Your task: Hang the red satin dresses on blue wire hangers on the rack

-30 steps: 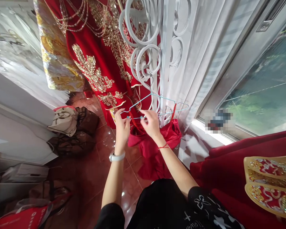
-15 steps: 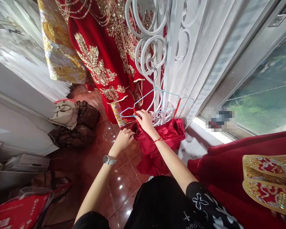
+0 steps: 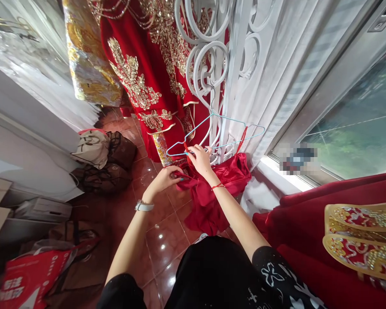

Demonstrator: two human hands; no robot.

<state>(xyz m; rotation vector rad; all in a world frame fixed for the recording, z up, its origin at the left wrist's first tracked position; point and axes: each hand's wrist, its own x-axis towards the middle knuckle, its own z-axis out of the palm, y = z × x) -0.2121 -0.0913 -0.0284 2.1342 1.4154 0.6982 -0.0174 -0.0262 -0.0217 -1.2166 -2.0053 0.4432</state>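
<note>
A red satin dress [image 3: 227,174] hangs by thin straps from a light blue wire hanger [image 3: 231,119], which is hooked onto white metal scrollwork [image 3: 227,64]. My right hand [image 3: 200,161] pinches the red strap near the hanger's left end, fingertips at the wire. Lower and to the left, my left hand [image 3: 164,179] grips the dress's top edge between thumb and fingers, pulling it out to the left. The dress's other strap [image 3: 242,140] loops over the hanger's right side. Part of the bodice is hidden behind my right hand and forearm.
Red gowns with gold beading [image 3: 138,86] hang behind the scrollwork. Brown bags [image 3: 120,152] sit on the tiled floor [image 3: 161,240] at left, and a red shopping bag [image 3: 28,274] lies nearer. Another red garment [image 3: 296,223] is on the right, beside a glass door [image 3: 350,124].
My left hand has turned and drawn the dress's top edge out to the left. The right hand stays at the strap by the hanger. The view has shifted slightly.
</note>
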